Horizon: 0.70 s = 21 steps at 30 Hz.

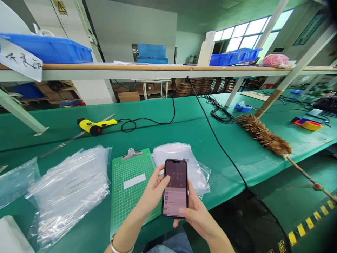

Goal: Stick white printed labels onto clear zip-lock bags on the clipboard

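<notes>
A black smartphone (175,189) with its screen lit is held upright over the table's front edge. My left hand (151,193) grips its left side, the thumb resting on the screen. On the phone's lower right, my right hand (196,211) wraps round the edge with its thumb over the bottom of the screen. Behind my left hand lies a green gridded clipboard (123,203) bearing a white paper strip (134,181). Clear plastic bags (76,189) are piled left of the clipboard, and another stack of bags (179,153) sits behind the phone.
A yellow heat gun (91,127) and a metal ruler (63,144) lie at the back left. A black cable (210,123) hangs from the shelf (158,74) across the green table (147,109). To the right are a feather duster (263,135) and a tape roll (310,124).
</notes>
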Available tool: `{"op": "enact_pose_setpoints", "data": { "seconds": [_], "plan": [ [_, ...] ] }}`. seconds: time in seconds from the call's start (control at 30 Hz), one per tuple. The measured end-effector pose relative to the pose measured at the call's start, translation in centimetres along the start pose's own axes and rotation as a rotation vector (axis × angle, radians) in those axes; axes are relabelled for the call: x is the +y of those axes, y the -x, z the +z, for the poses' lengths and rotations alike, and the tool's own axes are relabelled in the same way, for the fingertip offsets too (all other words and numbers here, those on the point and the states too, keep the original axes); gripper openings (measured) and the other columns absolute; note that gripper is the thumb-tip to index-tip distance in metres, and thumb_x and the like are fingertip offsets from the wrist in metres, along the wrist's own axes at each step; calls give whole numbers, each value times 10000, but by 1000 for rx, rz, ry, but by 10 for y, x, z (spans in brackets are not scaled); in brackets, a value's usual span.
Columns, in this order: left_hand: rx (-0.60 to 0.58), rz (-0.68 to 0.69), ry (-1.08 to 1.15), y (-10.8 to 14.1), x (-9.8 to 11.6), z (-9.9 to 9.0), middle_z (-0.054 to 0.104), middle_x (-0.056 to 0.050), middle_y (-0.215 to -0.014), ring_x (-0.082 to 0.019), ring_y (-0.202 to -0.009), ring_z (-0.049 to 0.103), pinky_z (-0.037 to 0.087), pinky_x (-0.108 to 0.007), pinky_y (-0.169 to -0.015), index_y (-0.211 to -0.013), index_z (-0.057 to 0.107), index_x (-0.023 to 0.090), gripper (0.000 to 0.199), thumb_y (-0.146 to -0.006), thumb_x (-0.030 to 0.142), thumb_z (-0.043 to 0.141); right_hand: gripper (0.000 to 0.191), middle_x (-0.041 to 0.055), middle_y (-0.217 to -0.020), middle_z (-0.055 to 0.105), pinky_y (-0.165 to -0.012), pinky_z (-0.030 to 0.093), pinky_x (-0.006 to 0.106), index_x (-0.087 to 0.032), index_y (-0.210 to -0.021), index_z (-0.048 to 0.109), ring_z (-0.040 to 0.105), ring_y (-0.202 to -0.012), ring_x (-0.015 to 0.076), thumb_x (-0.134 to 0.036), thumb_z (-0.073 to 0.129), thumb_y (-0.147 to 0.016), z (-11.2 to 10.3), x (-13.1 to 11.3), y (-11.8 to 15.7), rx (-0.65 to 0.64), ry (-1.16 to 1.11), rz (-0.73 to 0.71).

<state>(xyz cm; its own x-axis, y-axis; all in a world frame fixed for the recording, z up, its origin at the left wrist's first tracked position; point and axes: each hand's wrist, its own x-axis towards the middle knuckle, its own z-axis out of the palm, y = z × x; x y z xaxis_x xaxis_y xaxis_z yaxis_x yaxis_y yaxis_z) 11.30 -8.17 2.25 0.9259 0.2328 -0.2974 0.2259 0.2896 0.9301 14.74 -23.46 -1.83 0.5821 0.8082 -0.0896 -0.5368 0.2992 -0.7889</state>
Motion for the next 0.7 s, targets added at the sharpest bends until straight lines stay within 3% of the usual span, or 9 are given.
{"op": "enact_pose_setpoints", "data": {
  "seconds": [0.1,0.23,0.4,0.57,0.63,0.7],
  "plan": [
    [92,4,31,-5,-2,8,658,-3,-815,-89,-672,582,444,-179,-613,-1133,466,254,448,-754,473,561,1024,91,-1136,558,-574,528,315,-333,-1428,5,602,-816,209,-268,719,-698,-1,2,-1,-6,-6,-1],
    [100,38,71,-11,-10,12,657,-8,-770,-113,-662,597,451,-197,-601,-1116,452,237,504,-709,487,614,1079,77,-1111,568,-580,527,325,-356,-1436,-37,615,-793,213,-265,732,-685,-2,4,1,12,-14,0],
    [103,39,107,-13,-12,18,679,-46,-944,-123,-774,617,474,-209,-686,-1115,507,224,498,-720,515,587,1080,83,-1121,570,-590,532,327,-352,-1439,-36,626,-816,222,-289,737,-687,-6,0,5,31,-28,-6],
    [28,-123,311,-8,-17,29,626,-62,-1149,-169,-970,609,487,-266,-800,-1167,527,244,490,-776,537,497,913,72,-1092,580,-543,529,316,-362,-1436,41,631,-745,198,-374,666,-770,-13,-7,11,32,-8,10],
    [15,-114,355,-7,-23,34,596,-57,-1206,-180,-1023,597,483,-286,-844,-1192,512,261,491,-776,522,514,793,77,-1216,529,-619,537,341,-373,-1430,123,621,-875,219,-435,613,-810,-16,-6,12,133,108,2],
    [38,-79,378,-9,-28,40,578,-58,-1236,-189,-1070,581,470,-303,-901,-1186,523,258,480,-777,509,522,693,53,-1368,416,-870,480,376,-352,-1415,233,495,-1157,236,-472,579,-827,-18,-3,11,284,280,-82]
  ]
}}
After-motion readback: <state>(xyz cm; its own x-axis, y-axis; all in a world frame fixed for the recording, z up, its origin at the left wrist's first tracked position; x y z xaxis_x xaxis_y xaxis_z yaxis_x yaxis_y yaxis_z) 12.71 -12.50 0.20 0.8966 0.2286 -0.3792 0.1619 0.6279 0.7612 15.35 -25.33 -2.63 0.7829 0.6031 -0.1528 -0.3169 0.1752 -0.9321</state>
